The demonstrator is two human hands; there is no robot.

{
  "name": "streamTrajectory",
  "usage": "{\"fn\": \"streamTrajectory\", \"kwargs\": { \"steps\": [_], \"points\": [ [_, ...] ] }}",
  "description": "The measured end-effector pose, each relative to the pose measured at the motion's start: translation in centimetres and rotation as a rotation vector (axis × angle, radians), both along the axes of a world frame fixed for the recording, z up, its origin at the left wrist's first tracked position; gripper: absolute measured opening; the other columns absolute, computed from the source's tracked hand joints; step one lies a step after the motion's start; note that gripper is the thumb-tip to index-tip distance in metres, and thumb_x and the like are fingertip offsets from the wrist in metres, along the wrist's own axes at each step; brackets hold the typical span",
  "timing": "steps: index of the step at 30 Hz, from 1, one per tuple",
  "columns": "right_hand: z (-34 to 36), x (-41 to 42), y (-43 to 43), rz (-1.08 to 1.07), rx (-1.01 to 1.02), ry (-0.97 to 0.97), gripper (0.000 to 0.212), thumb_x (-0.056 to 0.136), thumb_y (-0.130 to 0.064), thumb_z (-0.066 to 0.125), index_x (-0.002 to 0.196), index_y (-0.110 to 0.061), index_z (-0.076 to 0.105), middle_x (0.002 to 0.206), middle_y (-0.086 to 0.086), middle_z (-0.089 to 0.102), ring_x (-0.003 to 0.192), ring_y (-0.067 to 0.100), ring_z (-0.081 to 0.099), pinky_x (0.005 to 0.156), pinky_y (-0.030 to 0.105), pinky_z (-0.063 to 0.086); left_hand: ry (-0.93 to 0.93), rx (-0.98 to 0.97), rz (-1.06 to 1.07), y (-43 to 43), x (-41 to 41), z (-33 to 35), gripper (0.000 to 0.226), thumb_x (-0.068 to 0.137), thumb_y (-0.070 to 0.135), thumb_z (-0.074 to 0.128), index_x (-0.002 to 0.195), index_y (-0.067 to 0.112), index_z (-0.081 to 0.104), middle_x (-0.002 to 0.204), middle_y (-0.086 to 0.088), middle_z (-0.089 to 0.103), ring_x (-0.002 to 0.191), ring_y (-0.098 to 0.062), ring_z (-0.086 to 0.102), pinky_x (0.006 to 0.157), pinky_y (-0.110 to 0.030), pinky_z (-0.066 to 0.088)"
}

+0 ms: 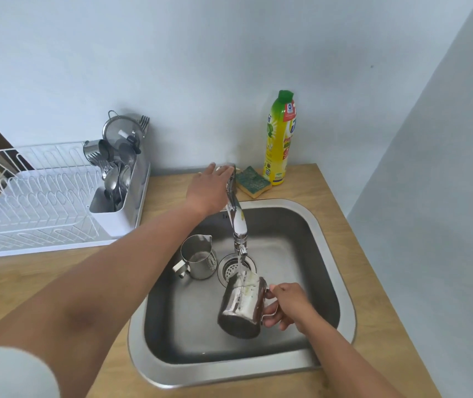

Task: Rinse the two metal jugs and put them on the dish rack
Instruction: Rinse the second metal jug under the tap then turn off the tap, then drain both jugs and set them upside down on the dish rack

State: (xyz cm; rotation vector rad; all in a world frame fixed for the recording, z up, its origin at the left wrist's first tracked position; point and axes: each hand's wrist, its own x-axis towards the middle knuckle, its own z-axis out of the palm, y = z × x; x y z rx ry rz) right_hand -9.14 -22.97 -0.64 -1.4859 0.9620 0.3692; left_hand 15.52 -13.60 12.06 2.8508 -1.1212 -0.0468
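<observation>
A right hand (pixel 285 304) is gripping a metal jug (pixel 242 307) by its handle, fingers curled round it, tilting it under water (pixel 241 264) running from the tap (pixel 236 214). The left hand (pixel 211 186) is lying flat on the tap's lever, fingers straight. A second jug (pixel 198 257) is standing upright in the sink (pixel 330 254), beside the drain (pixel 229 270). A dish rack (pixel 37 202) is sitting on the counter (pixel 28 282) to the left.

tap (pixel 237 215) overhangs sink (pixel 215 372) ctr, upright jug (pixel 198 261) blocks basin left, front free, caddy (pixel 120 209) fills rack (pixel 37 202) rt end

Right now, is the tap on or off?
On. A stream of water runs from the tap into the jug that the right hand holds by its handle. The left hand rests on the tap.
</observation>
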Motion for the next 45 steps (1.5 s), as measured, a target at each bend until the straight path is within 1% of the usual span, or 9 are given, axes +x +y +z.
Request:
{"fn": "streamTrajectory", "kwargs": {
  "steps": [5, 20, 22, 25, 31, 34, 37, 42, 45],
  "points": [
    [-0.2, 0.2, -0.3, -0.046, 0.066, 0.013, 0.031, 0.103, -0.024, 0.043, 0.096, 0.001, 0.059, 0.054, 0.013, 0.068, 0.044, 0.026, 0.068, 0.033, 0.021, 0.042, -0.016, -0.006, -0.038, 0.5, 0.2, 0.1, 0.075, 0.089, 0.002, 0.041, 0.156, 0.024, 0.016, 0.164, 0.006, 0.016, 0.152, -0.021, 0.011, 0.12, -0.046, 0.021],
    [-0.6, 0.8, -0.8, -0.03, 0.073, 0.075, 0.032, 0.103, -0.026, 0.043, 0.099, 0.001, 0.061, 0.068, 0.023, 0.071, 0.049, 0.026, 0.069, 0.035, 0.024, 0.047, 0.063, 0.023, -0.073, 2.1, -0.3, -1.9, 0.088, 0.087, -0.003, 0.044, 0.157, 0.027, 0.001, 0.166, 0.005, -0.002, 0.153, -0.023, -0.004, 0.123, -0.048, 0.013],
    [-0.5, 0.7, -0.9, -0.03, 0.073, 0.078, 0.033, 0.103, -0.026, 0.043, 0.099, 0.0, 0.061, 0.066, 0.02, 0.071, 0.049, 0.026, 0.069, 0.035, 0.024, 0.046, 0.159, -0.151, 0.005, 3.1, -1.1, -2.7, 0.09, 0.087, -0.004, 0.045, 0.156, 0.03, -0.001, 0.166, 0.001, -0.003, 0.153, -0.023, -0.005, 0.123, -0.046, 0.016],
    [-0.3, 0.3, -1.1, -0.059, 0.08, 0.066, 0.031, 0.104, -0.027, 0.041, 0.099, -0.002, 0.06, 0.059, 0.01, 0.064, 0.049, 0.027, 0.069, 0.035, 0.021, 0.043, 0.288, -0.492, 0.295, 6.3, -2.9, -5.3, 0.077, 0.09, 0.005, 0.051, 0.156, 0.026, 0.016, 0.163, -0.004, 0.018, 0.15, -0.023, 0.018, 0.117, -0.042, 0.028],
    [0.6, 0.1, -1.1, -0.032, -0.086, 0.0, 0.032, 0.104, -0.029, 0.036, 0.108, -0.003, 0.055, 0.062, 0.01, 0.056, 0.056, 0.032, 0.068, 0.037, 0.022, 0.044, 0.66, -0.372, 0.714, 12.1, -6.7, -12.7, 0.072, 0.087, 0.022, 0.06, 0.152, 0.011, 0.029, 0.147, -0.018, 0.045, 0.136, -0.034, 0.042, 0.111, -0.042, 0.037],
    [1.3, 0.2, -1.1, 0.094, -0.371, -0.053, 0.026, 0.103, -0.03, 0.035, 0.102, -0.013, 0.054, 0.072, 0.01, 0.065, 0.067, 0.03, 0.07, 0.046, 0.032, 0.052, 0.744, -0.393, 0.803, 13.1, -8.1, -15.1, 0.058, 0.088, 0.026, 0.054, 0.143, 0.015, 0.039, 0.125, -0.014, 0.063, 0.114, -0.034, 0.059, 0.091, -0.035, 0.047],
    [1.8, 0.3, -1.3, 0.192, -0.578, -0.075, 0.024, 0.101, -0.036, 0.037, 0.099, -0.018, 0.052, 0.083, 0.01, 0.07, 0.079, 0.03, 0.068, 0.07, 0.045, 0.058, 0.732, -0.424, 0.813, 13.0, -8.7, -15.5, 0.03, 0.092, 0.031, 0.054, 0.118, 0.014, 0.052, 0.106, -0.011, 0.067, 0.097, -0.032, 0.062, 0.076, -0.033, 0.044],
    [1.9, 0.1, -1.5, 0.058, -0.441, -0.126, 0.025, 0.099, -0.035, 0.043, 0.088, -0.015, 0.054, 0.07, 0.005, 0.072, 0.072, 0.023, 0.066, 0.075, 0.045, 0.055, 0.726, -0.545, 0.746, 12.5, -10.5, -15.6, 0.027, 0.096, 0.031, 0.055, 0.074, 0.016, 0.059, 0.081, -0.006, 0.063, 0.084, -0.027, 0.06, 0.069, -0.034, 0.039],
    [1.8, -0.1, -1.7, 0.026, -0.413, -0.149, 0.025, 0.099, -0.031, 0.045, 0.088, -0.011, 0.056, 0.067, 0.004, 0.068, 0.063, 0.02, 0.057, 0.069, 0.04, 0.047, 0.801, -0.845, 0.748, 12.2, -12.1, -15.1, 0.024, 0.097, 0.027, 0.055, 0.076, 0.017, 0.063, 0.081, -0.001, 0.07, 0.079, -0.018, 0.06, 0.077, -0.035, 0.045]
  ]
}}
